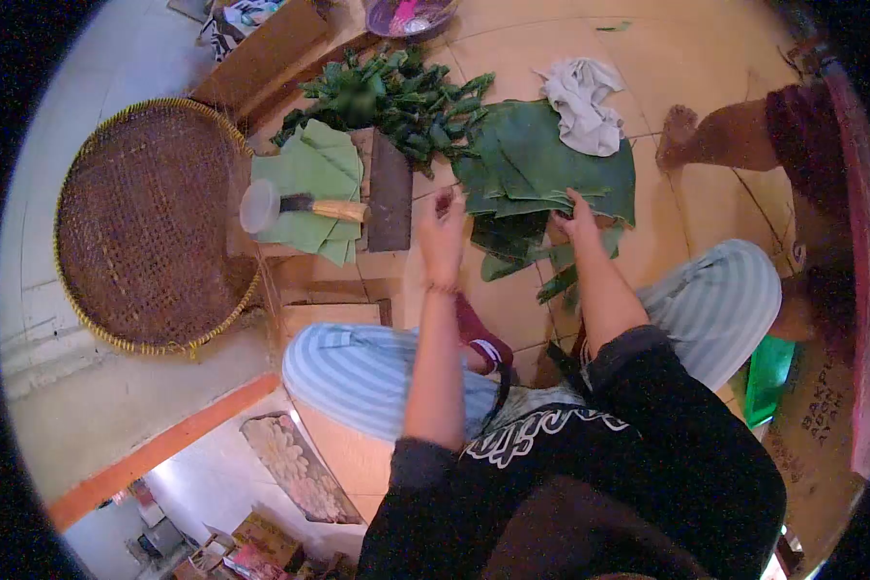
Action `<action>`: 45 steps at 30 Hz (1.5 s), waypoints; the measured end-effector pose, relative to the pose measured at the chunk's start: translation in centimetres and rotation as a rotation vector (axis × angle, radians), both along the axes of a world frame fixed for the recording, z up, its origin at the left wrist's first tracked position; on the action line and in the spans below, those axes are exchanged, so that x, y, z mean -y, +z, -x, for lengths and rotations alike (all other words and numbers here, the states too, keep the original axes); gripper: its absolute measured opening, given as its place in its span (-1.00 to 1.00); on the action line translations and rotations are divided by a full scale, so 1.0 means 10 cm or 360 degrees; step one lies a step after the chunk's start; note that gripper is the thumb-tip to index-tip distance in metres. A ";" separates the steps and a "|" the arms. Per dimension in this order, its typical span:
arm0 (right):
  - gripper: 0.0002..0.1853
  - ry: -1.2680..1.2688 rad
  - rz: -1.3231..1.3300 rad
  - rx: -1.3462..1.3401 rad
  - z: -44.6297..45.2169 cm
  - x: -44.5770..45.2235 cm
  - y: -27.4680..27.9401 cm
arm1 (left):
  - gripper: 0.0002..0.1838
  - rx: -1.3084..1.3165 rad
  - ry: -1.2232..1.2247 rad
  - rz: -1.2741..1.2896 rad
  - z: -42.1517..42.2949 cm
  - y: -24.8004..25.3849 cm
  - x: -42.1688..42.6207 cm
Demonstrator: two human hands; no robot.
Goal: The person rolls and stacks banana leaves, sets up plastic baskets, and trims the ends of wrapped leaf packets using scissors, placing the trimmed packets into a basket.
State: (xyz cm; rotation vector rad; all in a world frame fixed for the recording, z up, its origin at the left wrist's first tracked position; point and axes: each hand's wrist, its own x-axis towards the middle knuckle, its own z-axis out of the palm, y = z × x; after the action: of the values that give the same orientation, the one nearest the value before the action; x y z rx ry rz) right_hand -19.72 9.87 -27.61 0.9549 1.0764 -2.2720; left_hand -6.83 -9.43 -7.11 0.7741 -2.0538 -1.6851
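Note:
My right hand (pixel 578 220) grips the near edge of a stack of dark green banana leaf pieces (pixel 541 159) on the tiled floor. Left of that stack, my left hand (pixel 442 237) is raised with fingers curled around something small and dark reddish, too blurred to name. A crumpled whitish cloth (pixel 587 104) lies on the stack's far right part. To the left, paler cut leaf pieces (pixel 309 159) rest on a wooden block (pixel 389 193). On them are a wooden-handled knife (pixel 338 210) and a small translucent plastic cup (pixel 259 207).
Many small leaf-wrapped parcels (pixel 387 106) are heaped beyond the block. A round woven tray (pixel 155 227) leans at the left. A purple basket (pixel 411 17) stands at the far side. Another person's bare foot (pixel 679 135) is at the right, near a cardboard box (pixel 822 416).

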 end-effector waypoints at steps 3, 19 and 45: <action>-0.74 0.0073 -0.0095 -0.0116 0.05 -0.07 -0.01 | -0.61 0.0787 -0.0078 0.0366 0.06 -1.02 0.03; -0.70 0.0283 -0.0239 0.0263 -0.67 -0.03 0.30 | -0.63 0.0056 0.0261 -0.2015 0.29 -1.80 0.21; -0.84 0.0977 -0.0770 -0.1065 -0.44 -0.71 -0.52 | -0.71 0.0561 -0.0235 -0.2008 0.19 -1.07 -0.40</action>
State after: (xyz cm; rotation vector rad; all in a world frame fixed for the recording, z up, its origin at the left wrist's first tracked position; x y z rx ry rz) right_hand -15.33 16.99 -32.85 -0.0688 1.9330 -1.8455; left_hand -8.77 -5.42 -17.81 1.3276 -0.9762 -3.0790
